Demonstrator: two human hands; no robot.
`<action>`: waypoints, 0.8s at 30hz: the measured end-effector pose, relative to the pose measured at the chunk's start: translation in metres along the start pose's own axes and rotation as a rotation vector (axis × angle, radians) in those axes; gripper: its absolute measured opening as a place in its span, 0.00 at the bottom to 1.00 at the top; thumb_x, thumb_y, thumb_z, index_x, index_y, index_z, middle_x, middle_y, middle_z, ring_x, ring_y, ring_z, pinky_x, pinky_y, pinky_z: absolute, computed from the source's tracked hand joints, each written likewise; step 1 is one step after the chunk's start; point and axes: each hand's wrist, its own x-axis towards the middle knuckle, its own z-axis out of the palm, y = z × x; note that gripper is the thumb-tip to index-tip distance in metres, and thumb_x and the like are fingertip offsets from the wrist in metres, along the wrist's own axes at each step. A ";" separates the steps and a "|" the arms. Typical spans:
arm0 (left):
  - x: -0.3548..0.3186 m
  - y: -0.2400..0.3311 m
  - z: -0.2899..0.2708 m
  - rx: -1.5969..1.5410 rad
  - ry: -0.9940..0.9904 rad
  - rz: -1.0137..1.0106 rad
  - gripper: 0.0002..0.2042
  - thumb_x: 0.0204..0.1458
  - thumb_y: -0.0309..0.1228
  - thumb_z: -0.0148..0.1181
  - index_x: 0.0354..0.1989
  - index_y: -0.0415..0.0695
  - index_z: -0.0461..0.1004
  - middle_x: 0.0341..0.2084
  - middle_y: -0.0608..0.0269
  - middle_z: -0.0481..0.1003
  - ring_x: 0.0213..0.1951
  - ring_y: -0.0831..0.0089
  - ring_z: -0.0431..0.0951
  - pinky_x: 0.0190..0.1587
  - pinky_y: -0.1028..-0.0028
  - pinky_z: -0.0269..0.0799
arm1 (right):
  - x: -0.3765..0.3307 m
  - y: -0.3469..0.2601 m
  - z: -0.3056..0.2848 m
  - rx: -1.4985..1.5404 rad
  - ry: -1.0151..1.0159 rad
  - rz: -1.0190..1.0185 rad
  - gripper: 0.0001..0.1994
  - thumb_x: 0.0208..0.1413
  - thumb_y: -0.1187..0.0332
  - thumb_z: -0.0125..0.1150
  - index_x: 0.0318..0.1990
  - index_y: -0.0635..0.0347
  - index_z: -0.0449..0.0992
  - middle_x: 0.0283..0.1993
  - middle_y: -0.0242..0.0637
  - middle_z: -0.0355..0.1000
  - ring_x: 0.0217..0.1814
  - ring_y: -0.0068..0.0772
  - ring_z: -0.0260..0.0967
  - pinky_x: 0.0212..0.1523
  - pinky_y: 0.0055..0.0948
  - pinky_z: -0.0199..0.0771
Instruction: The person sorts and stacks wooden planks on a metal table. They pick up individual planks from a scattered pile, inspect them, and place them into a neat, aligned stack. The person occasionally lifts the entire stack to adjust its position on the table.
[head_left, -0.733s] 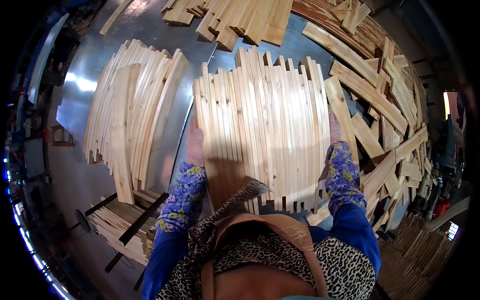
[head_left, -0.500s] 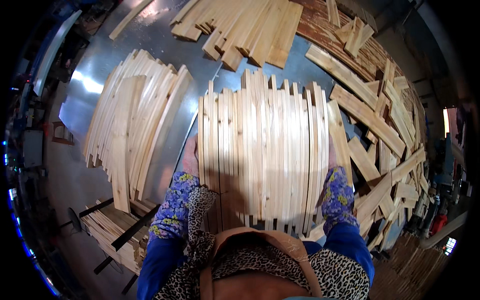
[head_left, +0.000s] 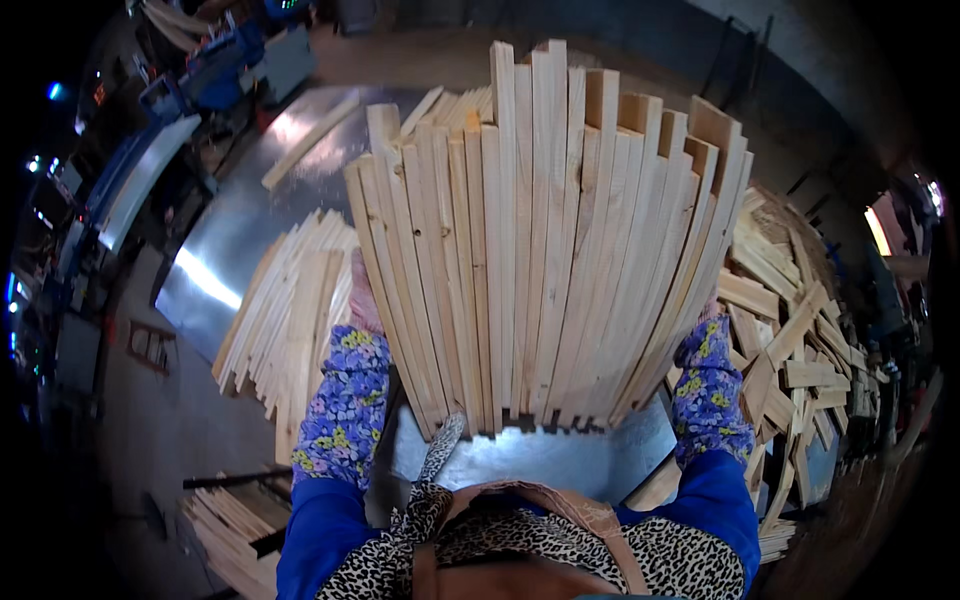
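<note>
A broad bundle of pale wooden slats (head_left: 545, 250) fills the middle of the frame, lifted clear of the shiny metal table (head_left: 230, 230) beneath it. The slats stand side by side on edge, fanning slightly wider toward the top of the frame, with uneven upper ends and a fairly level lower edge just above a bare patch of the metal.

The left hand (head_left: 362, 295) presses against the left side of the bundle, and the right hand (head_left: 712, 310) against its right side, so the slats are squeezed between the two. Most of each hand is hidden behind the wood (only a sliver of each shows above the flowered sleeve covers), so how the fingers curl cannot be told. Blue sleeves and a leopard-print garment lie at the bottom centre.

Left of the bundle, a second fan of slats (head_left: 290, 310) lies flat on the table, just beside the left forearm. A single loose strip (head_left: 310, 140) rests on the metal toward the upper left. At the right of the frame a jumbled heap of short wooden offcuts (head_left: 790, 350) spreads toward the lower right. In the lower left, below the table edge, another stack of slats (head_left: 235, 520) sits low down. Blue machinery (head_left: 200, 70) stands in the upper left corner.
</note>
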 end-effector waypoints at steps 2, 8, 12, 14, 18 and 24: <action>0.018 0.043 0.022 0.000 -0.080 0.014 0.34 0.73 0.61 0.47 0.78 0.49 0.67 0.71 0.54 0.74 0.69 0.53 0.76 0.72 0.50 0.75 | -0.014 -0.028 0.026 0.051 -0.051 -0.071 0.35 0.79 0.43 0.51 0.76 0.65 0.68 0.65 0.40 0.77 0.62 0.33 0.76 0.65 0.32 0.78; 0.004 0.083 -0.002 0.815 -0.112 0.187 0.33 0.76 0.59 0.43 0.74 0.45 0.69 0.67 0.53 0.77 0.66 0.55 0.77 0.70 0.54 0.75 | -0.094 -0.057 0.085 0.134 -0.101 -0.176 0.35 0.79 0.42 0.50 0.77 0.66 0.67 0.64 0.39 0.77 0.61 0.32 0.77 0.63 0.32 0.79; -0.033 0.079 -0.017 1.091 -0.332 0.224 0.30 0.74 0.56 0.53 0.70 0.43 0.72 0.61 0.50 0.79 0.63 0.59 0.78 0.66 0.60 0.76 | -0.168 -0.001 0.086 0.179 -0.033 -0.155 0.36 0.79 0.42 0.50 0.77 0.67 0.66 0.63 0.38 0.77 0.60 0.31 0.77 0.62 0.31 0.80; -0.071 0.072 -0.006 0.710 -0.392 -0.031 0.28 0.73 0.53 0.57 0.68 0.43 0.73 0.61 0.49 0.79 0.63 0.60 0.78 0.66 0.61 0.77 | -0.200 0.045 0.075 0.199 0.021 -0.175 0.38 0.78 0.39 0.51 0.76 0.66 0.66 0.61 0.37 0.77 0.58 0.31 0.77 0.59 0.32 0.81; -0.166 0.016 -0.034 0.860 -0.226 0.073 0.30 0.70 0.49 0.57 0.72 0.41 0.70 0.66 0.42 0.76 0.70 0.54 0.73 0.74 0.60 0.68 | -0.259 0.162 0.048 0.402 -0.002 -0.002 0.34 0.77 0.40 0.51 0.71 0.63 0.74 0.61 0.44 0.78 0.63 0.40 0.77 0.68 0.44 0.80; -0.307 -0.024 -0.084 0.895 0.289 -0.365 0.44 0.68 0.43 0.62 0.85 0.36 0.46 0.77 0.42 0.62 0.77 0.53 0.65 0.79 0.61 0.61 | -0.338 0.301 0.037 -0.053 0.462 0.288 0.32 0.76 0.44 0.50 0.65 0.68 0.78 0.58 0.48 0.83 0.57 0.43 0.83 0.61 0.43 0.82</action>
